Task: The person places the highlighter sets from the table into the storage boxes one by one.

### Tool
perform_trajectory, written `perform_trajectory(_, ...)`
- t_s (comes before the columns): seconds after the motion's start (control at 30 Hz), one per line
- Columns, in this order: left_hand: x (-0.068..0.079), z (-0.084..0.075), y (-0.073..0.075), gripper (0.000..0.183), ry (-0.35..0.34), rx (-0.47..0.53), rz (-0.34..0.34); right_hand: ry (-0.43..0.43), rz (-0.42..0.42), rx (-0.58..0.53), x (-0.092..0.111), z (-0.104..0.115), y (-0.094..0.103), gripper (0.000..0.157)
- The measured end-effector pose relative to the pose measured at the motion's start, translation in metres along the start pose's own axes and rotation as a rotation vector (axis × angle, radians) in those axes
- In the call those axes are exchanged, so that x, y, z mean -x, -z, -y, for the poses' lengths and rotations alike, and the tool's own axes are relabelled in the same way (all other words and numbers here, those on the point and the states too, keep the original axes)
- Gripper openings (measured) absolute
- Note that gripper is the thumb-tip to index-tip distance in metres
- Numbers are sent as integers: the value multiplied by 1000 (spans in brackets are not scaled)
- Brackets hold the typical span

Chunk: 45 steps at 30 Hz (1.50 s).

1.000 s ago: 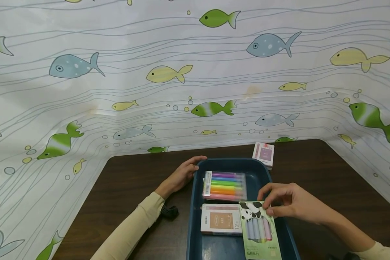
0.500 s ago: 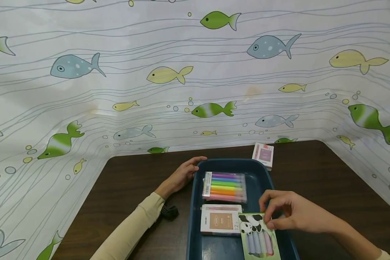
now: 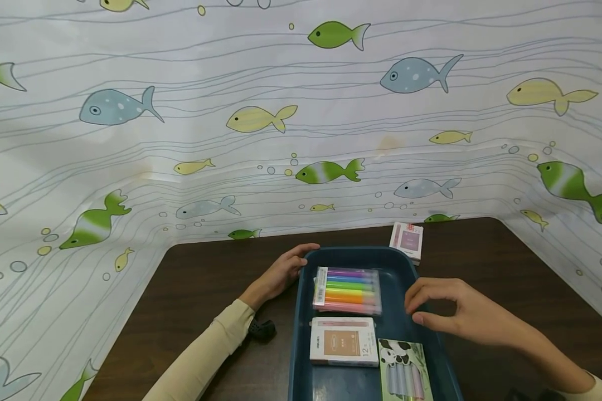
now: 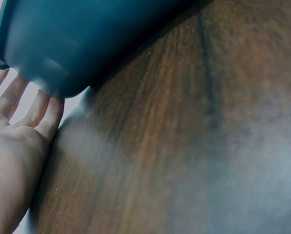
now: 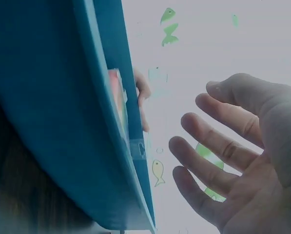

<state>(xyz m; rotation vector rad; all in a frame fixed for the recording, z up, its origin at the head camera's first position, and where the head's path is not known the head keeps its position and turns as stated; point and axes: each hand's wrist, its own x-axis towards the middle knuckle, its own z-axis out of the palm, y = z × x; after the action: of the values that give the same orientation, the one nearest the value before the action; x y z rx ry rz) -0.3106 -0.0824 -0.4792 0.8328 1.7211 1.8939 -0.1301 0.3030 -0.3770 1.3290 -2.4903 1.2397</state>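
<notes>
A blue tray (image 3: 356, 255) lies on the table. My left hand (image 3: 281, 271) touches its far left corner; in the left wrist view, straight fingers (image 4: 38, 109) lie against the outer wall. Over the tray's right rim, my right hand (image 3: 464, 312) is raised with nothing in it, its fingers apart and loosely bent. Just below it, a green panda-printed pack of pastel sticks (image 3: 405, 370) lies inside the tray, cut off by the lower frame edge. To its left is a white and brown box (image 3: 343, 341). Farther back in the tray sits a clear pack of rainbow-coloured pens (image 3: 348, 289).
Behind the tray's far right corner, a white and purple box (image 3: 407, 240) rests on the dark wooden table (image 3: 210, 267). A fish-printed white sheet (image 3: 261, 72) rises behind the table and along its sides.
My right hand lowered the panda pack into the tray beside the white and brown box, let go, and lifted away slightly. The left hand stayed at the tray's corner.
</notes>
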Motion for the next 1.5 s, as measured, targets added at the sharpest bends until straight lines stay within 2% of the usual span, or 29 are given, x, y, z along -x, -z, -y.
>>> perform_trajectory(0.17, 0, -2, -1, 51, -2, 17, -5, -49, -52, 136, 0, -3, 4, 36)
perform_trajectory(0.33, -1, -1, -1, 50, 4, 13, -10, -45, -76, 202, -1, -10, 6, 38)
perform_trajectory(0.67, 0, 1, 1, 50, -1, 16, -9, -53, -123, 240, -2, -26, 10, 39)
perform_trajectory(0.97, 0, 0, 0, 50, -4, 28, 2, -146, -152, 300, 1, -42, 15, 39)
perform_trajectory(1.23, -1, 0, 0, 49, -13, 29, 1, -146, -205, 291, 4, -58, 16, 38)
perform_trajectory(1.5, 0, 2, 0, 50, -4, 21, -1, -244, -244, 293, 8, -72, 20, 36)
